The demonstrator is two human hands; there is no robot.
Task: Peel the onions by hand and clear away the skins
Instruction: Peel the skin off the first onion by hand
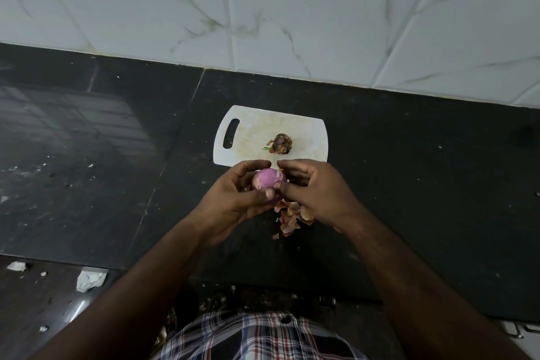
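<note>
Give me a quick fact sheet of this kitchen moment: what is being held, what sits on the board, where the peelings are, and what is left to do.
held: pink-purple peeled onion, gripped by left hand and right hand
on board: one unpeeled brown-skinned onion on the white plastic cutting board
peelings: pile of dry orange-brown skins on the black stone counter, below the hands
backdrop: white marble-look wall tiles
left to do: peel the second onion, clear the skins

Dark stone counter [409, 172] with white cutting board [251, 131] and heap of onion skins [290, 221].
</note>
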